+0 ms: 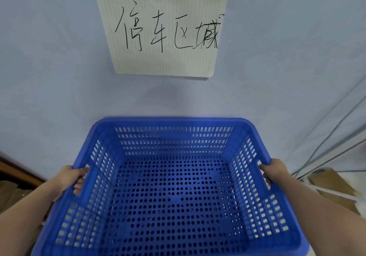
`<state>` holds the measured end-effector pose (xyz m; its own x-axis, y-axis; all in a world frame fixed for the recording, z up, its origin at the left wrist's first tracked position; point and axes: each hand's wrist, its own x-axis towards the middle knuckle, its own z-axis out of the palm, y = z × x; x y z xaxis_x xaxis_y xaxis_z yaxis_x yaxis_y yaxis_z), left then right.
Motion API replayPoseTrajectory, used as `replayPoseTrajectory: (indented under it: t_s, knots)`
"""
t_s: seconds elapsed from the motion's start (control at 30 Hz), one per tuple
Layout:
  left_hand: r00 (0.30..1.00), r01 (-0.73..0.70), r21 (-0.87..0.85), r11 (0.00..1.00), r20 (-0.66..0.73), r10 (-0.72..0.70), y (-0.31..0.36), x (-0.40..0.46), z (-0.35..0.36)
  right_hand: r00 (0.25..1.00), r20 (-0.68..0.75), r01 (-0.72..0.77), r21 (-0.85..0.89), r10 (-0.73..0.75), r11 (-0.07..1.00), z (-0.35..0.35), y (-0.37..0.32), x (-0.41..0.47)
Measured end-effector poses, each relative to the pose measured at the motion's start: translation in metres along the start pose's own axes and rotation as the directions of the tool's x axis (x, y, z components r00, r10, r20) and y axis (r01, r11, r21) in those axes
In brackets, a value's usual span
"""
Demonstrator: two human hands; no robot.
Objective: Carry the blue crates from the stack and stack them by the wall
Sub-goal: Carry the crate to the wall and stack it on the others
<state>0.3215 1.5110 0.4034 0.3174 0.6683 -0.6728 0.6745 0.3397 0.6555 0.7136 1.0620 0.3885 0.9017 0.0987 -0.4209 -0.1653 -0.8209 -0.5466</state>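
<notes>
A blue perforated plastic crate (170, 123) fills the lower half of the head view, empty inside, its far rim close to the pale wall. My left hand (72, 178) grips the handle slot on the crate's left side, fingers curled through the opening. My right hand (274, 171) grips the handle slot on the right side. Whatever lies under the crate is hidden by it.
A lined paper sign (164, 30) with handwritten characters is stuck on the wall (49, 67) straight ahead. Cardboard (334, 184) and a white rod lie on the floor at right, with cables (332, 129) running down the wall. Brown cardboard sits at lower left.
</notes>
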Motion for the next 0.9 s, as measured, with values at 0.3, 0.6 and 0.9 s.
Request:
replayPoseTrajectory:
  t_s: [0.3, 0.6, 0.9]
  knots:
    - [0.992, -0.099, 0.005, 0.995, -0.083, 0.1, 0.011, -0.002, 0.011, 0.998, -0.056, 0.03, -0.003, -0.03, 1.0, -0.001, -0.008, 0.0]
    - [0.986, -0.13, 0.044, 0.99, -0.1, 0.134, 0.004, 0.001, 0.011, 0.998, -0.057, 0.01, -0.017, -0.011, 1.0, 0.002, -0.007, 0.0]
    - [0.985, -0.131, 0.055, 0.99, -0.105, 0.137, 0.0, 0.001, 0.011, 0.997, -0.082, 0.007, -0.043, -0.01, 0.999, 0.003, -0.005, -0.006]
